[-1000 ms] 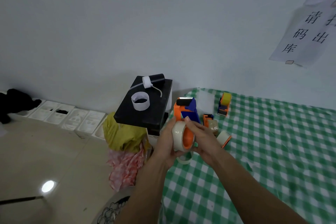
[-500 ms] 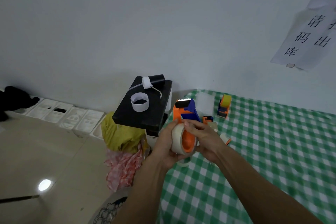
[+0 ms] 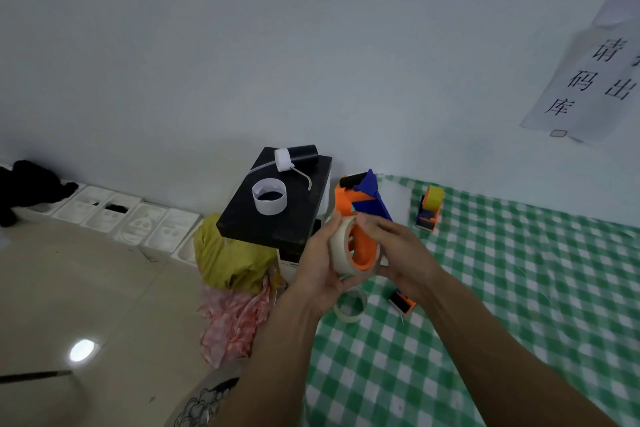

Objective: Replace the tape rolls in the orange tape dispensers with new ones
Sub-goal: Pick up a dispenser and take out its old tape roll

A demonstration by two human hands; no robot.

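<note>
Green-and-white checked table [image 3: 519, 288] occupies the right, its left edge directly below the work. Orange-and-blue plastic tape dispenser [image 3: 360, 204] is held above that edge, long axis pointing away. Pale tape roll [image 3: 341, 248] sits partly over its orange hub: left hand [image 3: 320, 267] grips the roll, right hand [image 3: 401, 253] grips the dispenser body. Open table lies rightward.

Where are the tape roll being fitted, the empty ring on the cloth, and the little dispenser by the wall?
tape roll [image 3: 337, 246], head view, outer band.
empty ring [image 3: 349, 315], head view, front rim.
little dispenser [image 3: 429, 210], head view, body.
</note>
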